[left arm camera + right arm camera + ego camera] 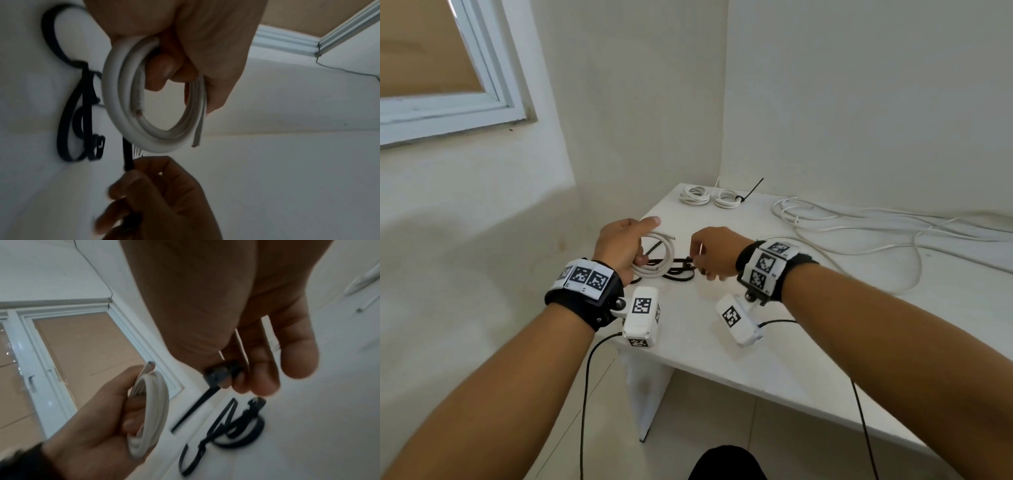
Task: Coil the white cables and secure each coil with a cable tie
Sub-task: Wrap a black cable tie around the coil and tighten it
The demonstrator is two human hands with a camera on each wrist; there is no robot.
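My left hand (625, 248) grips a coil of white cable (659, 260) upright above the near-left corner of the white table (774, 342); the coil (131, 104) hangs from curled fingers, its cut end pointing down. My right hand (710, 255) pinches the head of a black cable tie (222, 373) just right of the coil, and the tie's strap (195, 408) slants down toward the coil (150, 410). More black cable ties (678, 272) lie looped on the table under both hands.
Two finished white coils (695, 195), (727, 198) sit at the table's far corner, one with a black tie sticking up. Loose white cable (859, 226) sprawls across the right side. Walls close the table's far and left sides; a window (448, 68) is upper left.
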